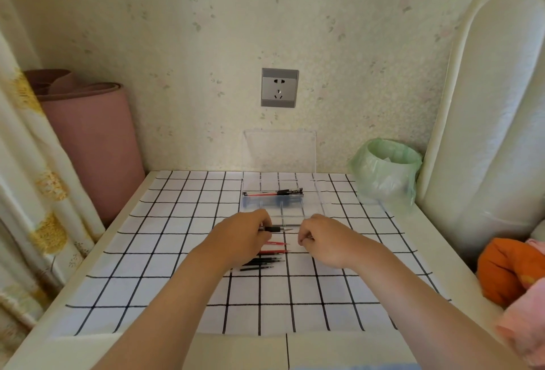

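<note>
Where the patterned curtain [35, 163] hangs at the far left, a rolled pink mat [91, 145] stands just beside it against the wall. Next comes the bench [35, 337], spread with a white checked cloth [165, 281]. Over the middle of the cloth the left hand [239, 240] pinches a pen [272, 229] in curled fingers, its black grip and clear tip sticking out rightward towards the other hand. Below the pen, partly under that hand, red refills [275, 247] and black refills [259, 263] lie flat on the cloth in a loose row. Just beyond the hands sits a clear box [283, 220], its lid [280, 151] upright against the wall, with a few pens [274, 192] lying along its far compartment. The right hand [321, 240] hovers near the pen's tip with fingers curled; whether it pinches anything I cannot tell. Further right stand a green-bagged bin [386, 172], a white headboard [486, 133] and an orange cloth [501, 269].
</note>
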The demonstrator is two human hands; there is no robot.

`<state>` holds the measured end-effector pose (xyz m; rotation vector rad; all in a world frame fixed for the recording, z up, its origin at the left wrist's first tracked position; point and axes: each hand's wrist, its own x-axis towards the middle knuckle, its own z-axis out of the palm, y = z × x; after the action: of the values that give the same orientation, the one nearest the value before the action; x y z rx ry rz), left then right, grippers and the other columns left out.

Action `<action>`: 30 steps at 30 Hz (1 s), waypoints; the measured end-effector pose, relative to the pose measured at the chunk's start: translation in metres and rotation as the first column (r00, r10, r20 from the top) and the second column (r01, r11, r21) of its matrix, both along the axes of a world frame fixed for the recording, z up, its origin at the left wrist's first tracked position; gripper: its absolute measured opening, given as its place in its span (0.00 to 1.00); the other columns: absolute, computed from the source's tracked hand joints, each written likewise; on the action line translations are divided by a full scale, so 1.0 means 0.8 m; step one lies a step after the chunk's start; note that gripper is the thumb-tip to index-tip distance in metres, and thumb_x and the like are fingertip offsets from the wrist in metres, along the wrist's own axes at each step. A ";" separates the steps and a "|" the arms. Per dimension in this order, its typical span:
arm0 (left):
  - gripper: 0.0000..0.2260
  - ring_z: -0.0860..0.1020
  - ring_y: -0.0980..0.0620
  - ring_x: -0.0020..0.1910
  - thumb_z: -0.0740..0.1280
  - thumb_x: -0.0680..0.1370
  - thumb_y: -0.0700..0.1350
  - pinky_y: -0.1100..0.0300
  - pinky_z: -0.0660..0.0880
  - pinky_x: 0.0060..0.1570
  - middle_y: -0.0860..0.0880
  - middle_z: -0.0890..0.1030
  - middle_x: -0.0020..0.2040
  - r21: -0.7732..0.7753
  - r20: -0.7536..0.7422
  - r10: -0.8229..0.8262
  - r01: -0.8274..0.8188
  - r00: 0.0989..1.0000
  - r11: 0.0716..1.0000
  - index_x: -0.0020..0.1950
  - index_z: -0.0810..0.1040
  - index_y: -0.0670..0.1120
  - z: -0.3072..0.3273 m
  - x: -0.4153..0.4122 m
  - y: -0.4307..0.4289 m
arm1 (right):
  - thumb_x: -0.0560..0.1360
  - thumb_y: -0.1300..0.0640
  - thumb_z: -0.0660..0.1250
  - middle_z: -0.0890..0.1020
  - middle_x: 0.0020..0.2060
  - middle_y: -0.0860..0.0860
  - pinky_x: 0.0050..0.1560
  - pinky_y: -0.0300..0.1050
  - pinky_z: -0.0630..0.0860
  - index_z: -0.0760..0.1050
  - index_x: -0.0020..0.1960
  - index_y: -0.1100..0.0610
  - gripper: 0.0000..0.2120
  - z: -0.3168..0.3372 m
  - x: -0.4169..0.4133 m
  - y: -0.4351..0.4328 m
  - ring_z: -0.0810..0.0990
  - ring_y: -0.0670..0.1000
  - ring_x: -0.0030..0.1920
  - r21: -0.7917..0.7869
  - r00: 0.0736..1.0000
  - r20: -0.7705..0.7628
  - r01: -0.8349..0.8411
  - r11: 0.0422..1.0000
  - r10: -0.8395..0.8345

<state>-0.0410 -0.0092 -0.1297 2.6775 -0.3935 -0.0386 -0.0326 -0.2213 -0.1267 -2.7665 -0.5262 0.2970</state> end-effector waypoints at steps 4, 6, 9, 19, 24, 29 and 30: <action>0.06 0.78 0.54 0.47 0.63 0.80 0.52 0.56 0.77 0.48 0.54 0.79 0.51 0.018 -0.025 -0.030 0.031 0.999 0.999 0.57 0.71 0.57 0.003 -0.003 0.000 | 0.78 0.56 0.65 0.73 0.48 0.44 0.52 0.41 0.74 0.81 0.54 0.48 0.08 -0.007 0.004 -0.010 0.77 0.48 0.50 -0.036 1.000 -0.004 -0.006 0.999 0.006; 0.05 0.77 0.54 0.45 0.63 0.80 0.51 0.57 0.77 0.46 0.54 0.78 0.48 0.031 -0.026 -0.036 0.037 0.999 0.999 0.56 0.73 0.57 0.002 -0.003 -0.001 | 0.77 0.55 0.67 0.76 0.45 0.44 0.47 0.39 0.72 0.80 0.54 0.47 0.08 -0.011 0.005 -0.011 0.77 0.47 0.47 -0.019 1.000 -0.024 0.003 1.000 -0.003; 0.05 0.76 0.55 0.44 0.65 0.80 0.51 0.59 0.75 0.45 0.57 0.76 0.44 0.041 -0.029 -0.044 0.045 0.999 0.998 0.55 0.75 0.57 0.002 -0.004 -0.004 | 0.75 0.54 0.71 0.78 0.44 0.43 0.45 0.39 0.73 0.78 0.54 0.46 0.09 -0.014 0.008 -0.011 0.77 0.46 0.45 0.024 0.998 -0.054 0.030 0.999 -0.029; 0.06 0.77 0.55 0.47 0.66 0.79 0.51 0.56 0.77 0.49 0.56 0.80 0.49 0.050 -0.025 -0.050 0.051 0.998 0.997 0.55 0.78 0.56 0.002 -0.003 -0.011 | 0.76 0.50 0.64 0.79 0.50 0.41 0.48 0.40 0.72 0.78 0.60 0.45 0.13 0.004 -0.003 0.002 0.75 0.43 0.48 0.086 0.993 0.100 -0.069 0.994 0.061; 0.07 0.77 0.55 0.47 0.66 0.79 0.53 0.57 0.76 0.47 0.56 0.80 0.49 0.034 -0.004 -0.065 0.065 0.998 0.997 0.56 0.77 0.58 0.004 -0.005 -0.012 | 0.80 0.50 0.60 0.79 0.47 0.47 0.50 0.51 0.76 0.82 0.55 0.51 0.13 0.002 -0.003 0.007 0.77 0.50 0.47 -0.009 0.986 0.134 -0.103 0.995 0.103; 0.04 0.75 0.58 0.40 0.66 0.79 0.53 0.61 0.72 0.40 0.57 0.79 0.43 0.048 0.048 -0.105 0.103 0.993 0.994 0.54 0.76 0.59 0.005 -0.005 -0.013 | 0.79 0.48 0.64 0.81 0.46 0.46 0.50 0.50 0.76 0.83 0.53 0.49 0.11 0.005 -0.004 0.009 0.78 0.49 0.46 0.024 0.988 0.135 -0.080 0.996 0.076; 0.04 0.75 0.59 0.39 0.65 0.79 0.53 0.62 0.71 0.38 0.57 0.78 0.42 0.046 0.048 -0.107 0.105 0.993 0.993 0.53 0.76 0.59 0.005 -0.005 -0.013 | 0.79 0.48 0.65 0.80 0.45 0.45 0.49 0.48 0.76 0.83 0.52 0.49 0.10 0.005 -0.005 0.010 0.78 0.48 0.46 0.035 0.987 0.147 -0.071 0.997 0.065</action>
<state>-0.0446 -0.0197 -0.1257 2.7020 -0.5565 -0.0110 -0.0363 -0.2137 -0.1231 -2.7492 -0.6559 0.0989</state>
